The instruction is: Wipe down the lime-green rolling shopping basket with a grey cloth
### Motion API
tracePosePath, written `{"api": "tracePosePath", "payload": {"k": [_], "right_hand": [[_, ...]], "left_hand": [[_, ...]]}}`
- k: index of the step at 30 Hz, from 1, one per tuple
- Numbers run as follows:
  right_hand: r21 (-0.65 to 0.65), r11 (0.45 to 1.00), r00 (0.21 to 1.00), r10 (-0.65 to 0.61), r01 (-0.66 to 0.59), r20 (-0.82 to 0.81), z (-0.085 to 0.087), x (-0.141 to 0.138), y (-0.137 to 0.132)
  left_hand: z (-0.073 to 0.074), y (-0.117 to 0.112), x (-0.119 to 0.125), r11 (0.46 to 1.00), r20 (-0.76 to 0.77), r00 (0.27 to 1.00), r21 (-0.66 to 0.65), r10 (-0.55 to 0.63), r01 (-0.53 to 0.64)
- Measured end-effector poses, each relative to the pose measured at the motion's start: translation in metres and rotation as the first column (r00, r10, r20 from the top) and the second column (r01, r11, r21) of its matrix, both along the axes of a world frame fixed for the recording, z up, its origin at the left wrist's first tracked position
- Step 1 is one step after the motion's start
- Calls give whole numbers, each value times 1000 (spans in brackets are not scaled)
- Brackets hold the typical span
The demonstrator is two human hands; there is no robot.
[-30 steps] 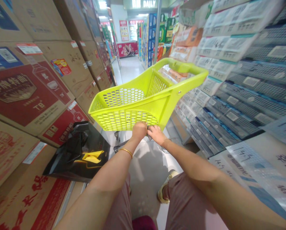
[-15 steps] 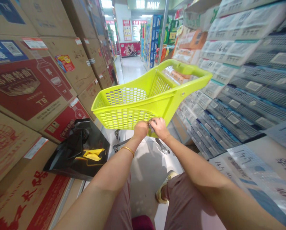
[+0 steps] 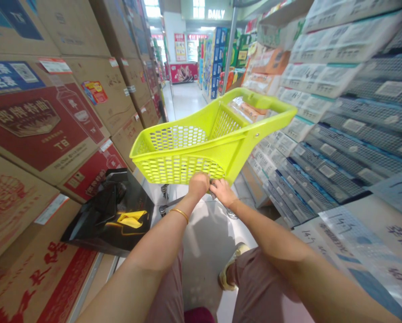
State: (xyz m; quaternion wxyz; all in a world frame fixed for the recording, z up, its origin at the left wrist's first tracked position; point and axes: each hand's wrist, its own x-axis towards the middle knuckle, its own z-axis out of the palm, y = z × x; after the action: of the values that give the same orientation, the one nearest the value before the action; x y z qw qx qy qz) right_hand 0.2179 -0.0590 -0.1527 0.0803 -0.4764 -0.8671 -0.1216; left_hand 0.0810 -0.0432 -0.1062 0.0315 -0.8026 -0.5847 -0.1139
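Note:
A lime-green shopping cart [image 3: 174, 150] with a perforated basket stands sideways in front of me. Before its lower side, my left hand [image 3: 198, 185] is curled into a fist, a thin gold bangle on that wrist. Right beside it, my right hand [image 3: 224, 193] has its fingers wrapped over a small greyish crumpled thing, which looks like a cloth [image 3: 213, 185]. Both hands meet at this cloth, most of which their fingers hide. Whether the knuckles touch the basket I cannot tell.
Stacked cartons [image 3: 26, 116] line the left side, with a black bag [image 3: 96, 224] bearing a yellow piece at their foot. Packaged goods [image 3: 335, 148] are piled along the right. Behind the cart, a metal pole [image 3: 230, 49] rises and a tiled aisle [image 3: 184, 98] runs back.
Both hands have shifted slightly downward, still together around the greyish cloth. The view has tilted a little; cart and bag stay where they were.

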Motion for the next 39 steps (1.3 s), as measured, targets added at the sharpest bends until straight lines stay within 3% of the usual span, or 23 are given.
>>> {"api": "tracePosePath", "payload": {"k": [4, 11, 18, 26, 34, 39], "right_hand": [[15, 1000, 1000, 9, -8, -17, 7, 0, 3], [235, 967, 951, -26, 102, -307, 45, 7, 17], [291, 942, 884, -14, 168, -467, 65, 7, 18], [262, 950, 883, -29, 170, -468, 50, 8, 23], [142, 988, 980, -38, 66, -194, 22, 12, 12], [158, 985, 985, -39, 66, -165, 25, 12, 12]], "left_hand": [[0, -1, -1, 1000, 18, 1000, 16, -4, 4], [7, -5, -7, 999, 36, 999, 43, 1, -3], [21, -6, 1, 979, 140, 989, 200, -56, 27], [21, -2, 16, 993, 130, 990, 90, 62, -74], [19, 7, 12, 988, 97, 995, 154, 14, -29], [19, 7, 12, 990, 84, 996, 139, -5, -6]]}}
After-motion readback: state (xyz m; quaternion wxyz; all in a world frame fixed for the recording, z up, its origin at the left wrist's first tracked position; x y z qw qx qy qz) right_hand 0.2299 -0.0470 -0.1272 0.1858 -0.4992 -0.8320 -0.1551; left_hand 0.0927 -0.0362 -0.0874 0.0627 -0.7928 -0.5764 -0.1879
